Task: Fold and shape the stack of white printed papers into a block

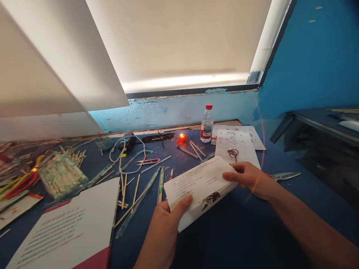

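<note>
Folded printed sheet (200, 186) sat just above the blue desk (241, 231), long axis running from near-left up to far-right, betw. both hands. Left hand (165, 228) pinched the near-left corner, thumb on top, fingers under. Right hand (248, 177) gripped the far-right end, fingers curled over the edge. Both closed on it; neither nearer. Scissors (283, 175) lay just beyond the right wrist, lit red candle (182, 139) well apart.
</note>
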